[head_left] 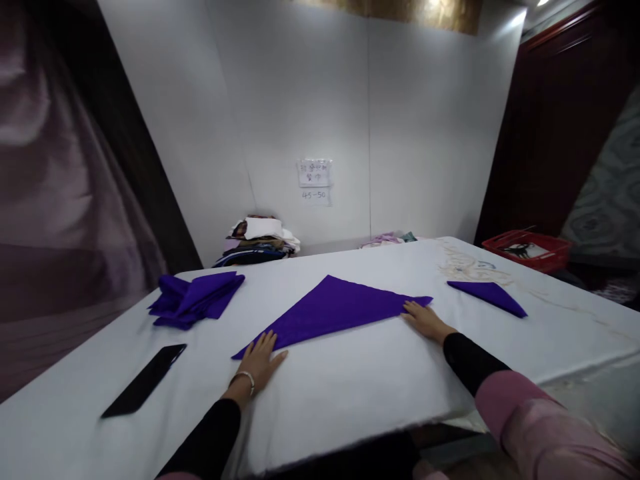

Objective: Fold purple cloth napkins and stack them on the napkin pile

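Your left hand point(259, 360) and right hand point(425, 321) lay open, palms down.
You touched both ends of the purple cloth point(330, 310); beyond it, a sign point(315, 195) read “45-50”.

Red basket point(554, 259) at right; paper sign point(314, 175) on the pale wall point(425, 133); piled, apparently folded fabrics point(261, 244) below left.

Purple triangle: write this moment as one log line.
left hand: on purple triangle, near left corner; right hand: on it, near right corner; on left: rumpled purple cloth; on right: smaller triangle
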Action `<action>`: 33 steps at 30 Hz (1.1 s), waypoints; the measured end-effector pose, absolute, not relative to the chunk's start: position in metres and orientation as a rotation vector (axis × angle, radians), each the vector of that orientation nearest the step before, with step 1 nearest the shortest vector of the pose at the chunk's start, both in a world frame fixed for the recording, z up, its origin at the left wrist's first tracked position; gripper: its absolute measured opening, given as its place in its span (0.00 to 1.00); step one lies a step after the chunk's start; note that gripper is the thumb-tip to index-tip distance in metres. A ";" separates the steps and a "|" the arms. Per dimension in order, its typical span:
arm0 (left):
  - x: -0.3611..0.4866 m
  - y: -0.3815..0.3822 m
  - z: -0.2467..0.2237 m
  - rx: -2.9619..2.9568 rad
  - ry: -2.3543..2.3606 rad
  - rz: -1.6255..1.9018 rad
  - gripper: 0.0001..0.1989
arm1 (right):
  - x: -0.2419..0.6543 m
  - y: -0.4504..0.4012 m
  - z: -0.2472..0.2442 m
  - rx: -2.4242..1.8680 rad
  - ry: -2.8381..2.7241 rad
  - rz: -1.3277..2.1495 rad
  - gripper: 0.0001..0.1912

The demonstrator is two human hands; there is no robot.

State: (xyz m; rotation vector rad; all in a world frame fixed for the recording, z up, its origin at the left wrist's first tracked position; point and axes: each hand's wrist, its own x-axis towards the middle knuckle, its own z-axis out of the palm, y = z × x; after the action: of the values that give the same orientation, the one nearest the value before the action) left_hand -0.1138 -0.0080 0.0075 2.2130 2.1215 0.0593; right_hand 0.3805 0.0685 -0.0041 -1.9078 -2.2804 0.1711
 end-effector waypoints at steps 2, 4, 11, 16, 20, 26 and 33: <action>-0.114 -0.009 0.007 2.215 2.114 0.093 0.37 | 0.395 0.063 -0.006 -2.045 -2.196 0.145 0.29; -0.114 -0.010 0.007 2.217 2.106 0.116 0.37 | 0.412 0.059 -0.007 -2.182 -2.085 0.103 0.30; -0.114 -0.013 0.007 2.208 2.073 0.146 0.38 | 0.365 0.057 -0.004 -1.881 -2.309 -0.162 0.26; -0.113 -0.014 0.008 2.196 2.079 0.149 0.38 | 0.257 0.046 0.007 -1.505 -2.566 0.166 0.34; -0.113 -0.015 0.006 2.192 2.077 0.144 0.38 | 0.214 0.040 0.012 -1.281 -2.697 0.360 0.36; -0.112 -0.015 0.003 2.181 2.085 0.183 0.38 | 0.286 0.064 -0.009 -1.624 -2.547 0.280 0.33; -0.110 -0.019 0.005 2.155 2.035 0.226 0.38 | 0.416 0.087 -0.032 -2.145 -2.313 -0.091 0.27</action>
State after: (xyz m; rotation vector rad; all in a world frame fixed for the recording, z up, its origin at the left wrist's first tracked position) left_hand -0.1102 -0.0188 0.0045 2.1553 2.0347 0.2255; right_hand 0.4155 0.0873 -0.0324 -2.1451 -2.3131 -0.0913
